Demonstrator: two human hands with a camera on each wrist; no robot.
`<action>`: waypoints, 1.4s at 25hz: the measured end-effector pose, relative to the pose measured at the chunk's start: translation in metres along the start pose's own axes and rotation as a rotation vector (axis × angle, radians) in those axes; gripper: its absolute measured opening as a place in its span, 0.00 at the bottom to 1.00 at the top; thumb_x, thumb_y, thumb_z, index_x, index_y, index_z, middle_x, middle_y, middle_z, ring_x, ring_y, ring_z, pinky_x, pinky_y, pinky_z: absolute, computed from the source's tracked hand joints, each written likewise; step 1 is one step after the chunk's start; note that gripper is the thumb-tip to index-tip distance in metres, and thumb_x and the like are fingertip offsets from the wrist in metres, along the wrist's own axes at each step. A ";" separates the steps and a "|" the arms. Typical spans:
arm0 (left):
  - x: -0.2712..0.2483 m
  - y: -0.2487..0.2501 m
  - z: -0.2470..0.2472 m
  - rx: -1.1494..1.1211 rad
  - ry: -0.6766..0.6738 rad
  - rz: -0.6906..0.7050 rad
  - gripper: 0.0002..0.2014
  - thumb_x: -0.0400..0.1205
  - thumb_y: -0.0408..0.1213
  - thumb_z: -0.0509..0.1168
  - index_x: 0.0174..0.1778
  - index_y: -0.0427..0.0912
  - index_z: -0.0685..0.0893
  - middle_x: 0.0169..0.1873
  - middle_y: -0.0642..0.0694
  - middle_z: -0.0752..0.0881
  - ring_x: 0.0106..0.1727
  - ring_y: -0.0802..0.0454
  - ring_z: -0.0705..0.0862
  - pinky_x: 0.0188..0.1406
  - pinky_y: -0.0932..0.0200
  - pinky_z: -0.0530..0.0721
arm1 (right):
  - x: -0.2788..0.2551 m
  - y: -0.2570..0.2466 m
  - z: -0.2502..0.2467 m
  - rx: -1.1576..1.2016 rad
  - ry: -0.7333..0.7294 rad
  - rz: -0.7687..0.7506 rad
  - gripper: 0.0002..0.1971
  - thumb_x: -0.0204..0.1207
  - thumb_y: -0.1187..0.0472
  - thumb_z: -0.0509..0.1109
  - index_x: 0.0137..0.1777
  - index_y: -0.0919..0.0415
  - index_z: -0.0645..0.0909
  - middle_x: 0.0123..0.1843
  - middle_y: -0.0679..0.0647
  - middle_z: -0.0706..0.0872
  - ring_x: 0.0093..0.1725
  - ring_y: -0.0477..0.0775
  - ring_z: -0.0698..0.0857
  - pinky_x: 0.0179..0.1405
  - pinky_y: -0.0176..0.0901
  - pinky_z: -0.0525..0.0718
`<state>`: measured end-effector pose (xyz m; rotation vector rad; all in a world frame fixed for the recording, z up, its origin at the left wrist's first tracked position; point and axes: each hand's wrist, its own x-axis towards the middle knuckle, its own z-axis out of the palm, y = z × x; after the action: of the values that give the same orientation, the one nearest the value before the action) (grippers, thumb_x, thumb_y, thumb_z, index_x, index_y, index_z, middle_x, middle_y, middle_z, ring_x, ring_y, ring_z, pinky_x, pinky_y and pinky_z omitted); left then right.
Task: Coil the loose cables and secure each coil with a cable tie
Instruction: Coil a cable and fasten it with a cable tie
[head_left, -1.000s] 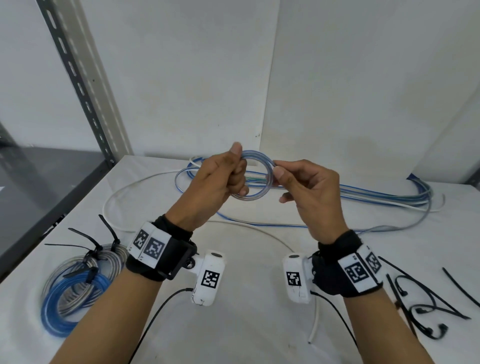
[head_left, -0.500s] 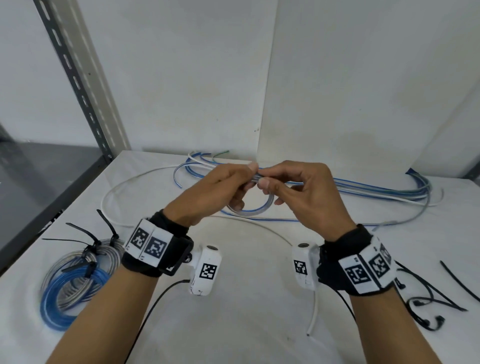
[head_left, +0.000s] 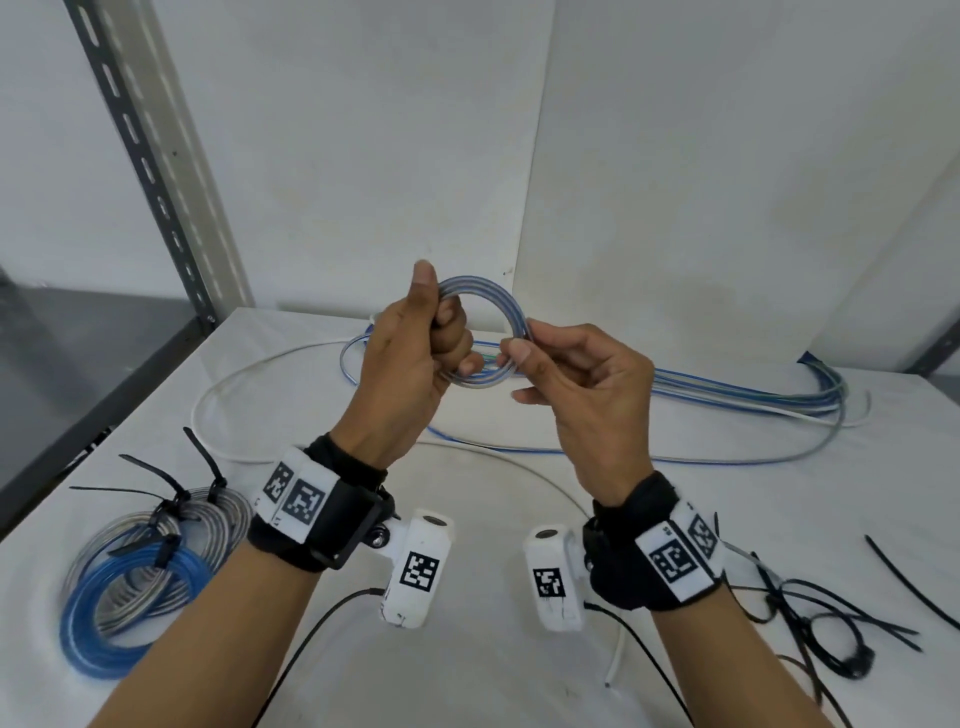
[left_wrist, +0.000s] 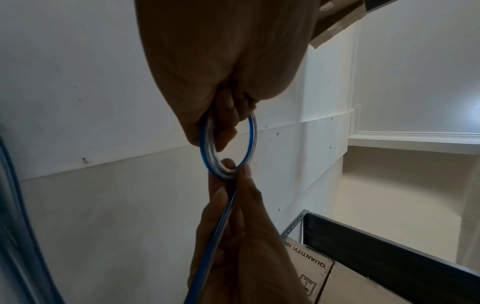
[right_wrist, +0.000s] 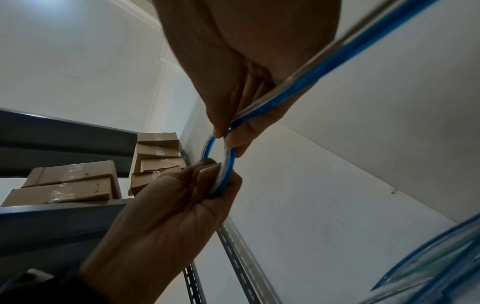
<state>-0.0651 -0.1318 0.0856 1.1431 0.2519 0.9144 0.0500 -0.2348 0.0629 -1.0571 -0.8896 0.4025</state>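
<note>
A small coil of blue-and-clear cable (head_left: 506, 306) is held upright above the white table (head_left: 493, 649). My left hand (head_left: 421, 343) grips the coil's left side in a fist, thumb up. My right hand (head_left: 561, 364) pinches the coil's right side between thumb and forefinger. In the left wrist view the coil (left_wrist: 207, 148) shows as a ring, with its cable tail (left_wrist: 218, 222) running down through the right hand. In the right wrist view the cable (right_wrist: 298, 86) runs from the pinch up to the right. Loose blue and white cables (head_left: 727, 395) lie behind the hands.
Two tied coils, blue (head_left: 124, 608) and clear (head_left: 218, 514), with black ties sticking up, lie at the front left. Loose black cable ties (head_left: 810, 623) lie at the front right. A metal rack post (head_left: 150, 171) stands at the left. White walls close the back.
The hands have risen from low over the table. The coil, flattened between both hands half a second ago, is held up as an open ring again.
</note>
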 end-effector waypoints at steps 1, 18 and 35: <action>0.001 -0.001 -0.001 -0.010 -0.004 -0.025 0.24 0.94 0.50 0.47 0.32 0.45 0.66 0.26 0.50 0.53 0.25 0.53 0.55 0.28 0.60 0.71 | 0.002 -0.001 -0.003 -0.021 -0.003 -0.010 0.05 0.75 0.71 0.78 0.50 0.64 0.88 0.42 0.60 0.94 0.41 0.53 0.93 0.32 0.42 0.89; -0.004 -0.022 -0.003 0.231 -0.106 0.153 0.16 0.89 0.46 0.57 0.36 0.44 0.73 0.27 0.49 0.61 0.24 0.55 0.62 0.35 0.56 0.78 | 0.011 -0.001 -0.019 -0.100 -0.128 -0.056 0.11 0.80 0.71 0.73 0.59 0.58 0.88 0.49 0.57 0.95 0.45 0.56 0.94 0.33 0.45 0.91; -0.004 -0.021 -0.002 0.334 -0.050 0.196 0.16 0.93 0.39 0.56 0.39 0.40 0.75 0.25 0.48 0.63 0.25 0.52 0.65 0.35 0.54 0.81 | 0.014 -0.002 -0.024 -0.128 -0.123 -0.082 0.10 0.80 0.69 0.73 0.56 0.56 0.89 0.46 0.57 0.94 0.45 0.57 0.94 0.33 0.44 0.90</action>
<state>-0.0584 -0.1360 0.0662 1.5176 0.2614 1.0400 0.0775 -0.2401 0.0665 -1.1183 -1.0764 0.3481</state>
